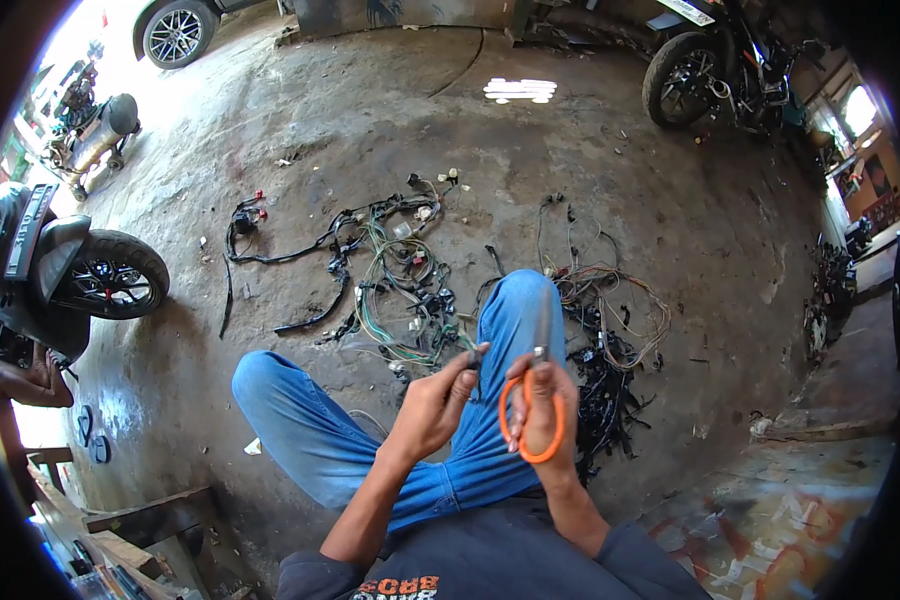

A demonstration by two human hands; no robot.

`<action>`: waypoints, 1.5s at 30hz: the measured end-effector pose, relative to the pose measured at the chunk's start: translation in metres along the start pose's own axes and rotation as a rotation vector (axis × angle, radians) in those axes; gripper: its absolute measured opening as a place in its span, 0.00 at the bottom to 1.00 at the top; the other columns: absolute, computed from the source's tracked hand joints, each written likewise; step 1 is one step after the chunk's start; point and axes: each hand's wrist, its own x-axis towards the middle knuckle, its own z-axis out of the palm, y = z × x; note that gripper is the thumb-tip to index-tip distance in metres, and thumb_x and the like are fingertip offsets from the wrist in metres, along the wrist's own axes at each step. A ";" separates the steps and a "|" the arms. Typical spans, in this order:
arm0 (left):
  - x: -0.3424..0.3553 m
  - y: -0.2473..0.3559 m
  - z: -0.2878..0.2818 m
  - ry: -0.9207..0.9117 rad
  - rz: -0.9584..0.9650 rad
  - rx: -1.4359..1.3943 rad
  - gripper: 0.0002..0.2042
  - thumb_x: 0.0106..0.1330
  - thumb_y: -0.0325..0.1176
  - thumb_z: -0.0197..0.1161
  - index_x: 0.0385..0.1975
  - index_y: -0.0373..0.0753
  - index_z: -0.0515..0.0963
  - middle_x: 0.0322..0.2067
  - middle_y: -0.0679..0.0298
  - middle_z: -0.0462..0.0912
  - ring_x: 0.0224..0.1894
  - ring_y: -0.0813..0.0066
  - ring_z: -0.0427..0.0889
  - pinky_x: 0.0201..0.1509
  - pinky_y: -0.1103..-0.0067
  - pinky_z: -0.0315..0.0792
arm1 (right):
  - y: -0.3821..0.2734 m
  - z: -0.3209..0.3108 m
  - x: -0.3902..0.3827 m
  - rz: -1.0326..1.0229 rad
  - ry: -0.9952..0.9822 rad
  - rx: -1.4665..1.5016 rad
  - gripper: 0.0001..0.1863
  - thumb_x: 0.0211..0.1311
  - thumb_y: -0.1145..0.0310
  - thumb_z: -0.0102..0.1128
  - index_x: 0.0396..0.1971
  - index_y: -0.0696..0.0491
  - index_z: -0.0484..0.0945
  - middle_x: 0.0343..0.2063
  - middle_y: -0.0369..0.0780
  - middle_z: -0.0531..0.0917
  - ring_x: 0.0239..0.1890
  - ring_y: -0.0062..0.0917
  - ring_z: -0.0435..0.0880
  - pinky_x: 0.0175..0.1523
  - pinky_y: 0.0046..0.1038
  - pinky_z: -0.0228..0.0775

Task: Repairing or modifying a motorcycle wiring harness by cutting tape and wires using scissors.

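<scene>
One dark piece [475,359] is pinched in the left hand [428,408]; right hand [543,412] grips orange-handled scissors [504,408]; open floor [740,320] borders the wires [417,264].

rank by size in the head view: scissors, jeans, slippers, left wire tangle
1. Jeans
2. Left wire tangle
3. Scissors
4. Slippers
Apparent size only: jeans and scissors sit nearer the camera.

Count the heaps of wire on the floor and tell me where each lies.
2. The left heap lies ahead, to the left of the right knee; the right heap lies to that knee's right. The knee may hide more.
</scene>
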 end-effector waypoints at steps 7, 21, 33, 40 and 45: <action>0.007 -0.023 -0.012 -0.019 -0.500 -0.743 0.20 0.82 0.40 0.44 0.64 0.34 0.69 0.19 0.73 0.68 0.20 0.88 0.58 0.24 0.86 0.53 | 0.009 -0.042 -0.041 -0.203 -0.202 -0.988 0.19 0.61 0.56 0.72 0.37 0.57 0.79 0.19 0.42 0.79 0.21 0.32 0.81 0.29 0.32 0.72; 0.010 -0.004 0.009 -0.027 -0.344 -0.727 0.22 0.82 0.38 0.36 0.66 0.31 0.64 0.56 0.46 0.77 0.50 0.56 0.85 0.43 0.71 0.85 | -0.003 -0.016 -0.023 -0.191 -0.177 -0.915 0.20 0.62 0.64 0.67 0.51 0.57 0.79 0.41 0.45 0.83 0.39 0.42 0.85 0.45 0.38 0.77; -0.018 -0.017 0.000 0.179 -0.322 -0.996 0.25 0.71 0.15 0.42 0.69 0.27 0.60 0.75 0.53 0.54 0.70 0.51 0.68 0.66 0.67 0.73 | 0.066 0.026 0.009 -0.167 -0.002 -0.318 0.07 0.70 0.70 0.62 0.35 0.59 0.77 0.25 0.36 0.81 0.23 0.17 0.80 0.30 0.22 0.72; -0.010 -0.028 -0.018 0.470 -0.624 -1.291 0.21 0.66 0.24 0.46 0.59 0.29 0.70 0.58 0.51 0.76 0.53 0.62 0.83 0.41 0.79 0.79 | 0.054 -0.018 0.006 -0.281 0.400 -0.101 0.09 0.75 0.65 0.51 0.36 0.55 0.72 0.17 0.32 0.72 0.19 0.17 0.77 0.27 0.22 0.73; -0.005 -0.045 -0.057 0.378 -0.698 -1.378 0.13 0.75 0.40 0.49 0.41 0.36 0.73 0.21 0.75 0.60 0.18 0.87 0.55 0.21 0.84 0.51 | 0.020 -0.132 0.027 -0.502 0.830 -0.316 0.12 0.76 0.63 0.48 0.33 0.55 0.70 0.19 0.34 0.74 0.20 0.19 0.77 0.28 0.23 0.72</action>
